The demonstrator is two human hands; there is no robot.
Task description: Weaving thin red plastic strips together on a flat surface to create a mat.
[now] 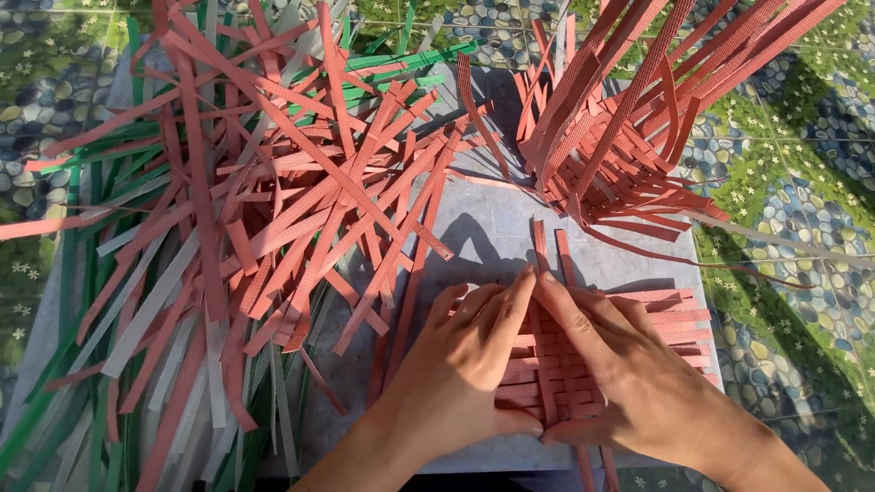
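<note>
Red woven mat (556, 364) lies half-hidden under both hands (547, 364), fingers spread flat; nothing grasped.

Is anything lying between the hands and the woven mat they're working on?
No. The left hand and right hand both rest directly on the red woven strap mat, fingers pressed against its strips. The loose strap pile lies off to the left, clear of the mat.

Strips and weaving lying on a slab

The woven mat (583, 364) is lying under both hands, the loose strip pile (255, 210) sprawling to its left, a half-built basket (620, 137) sitting behind.
</note>
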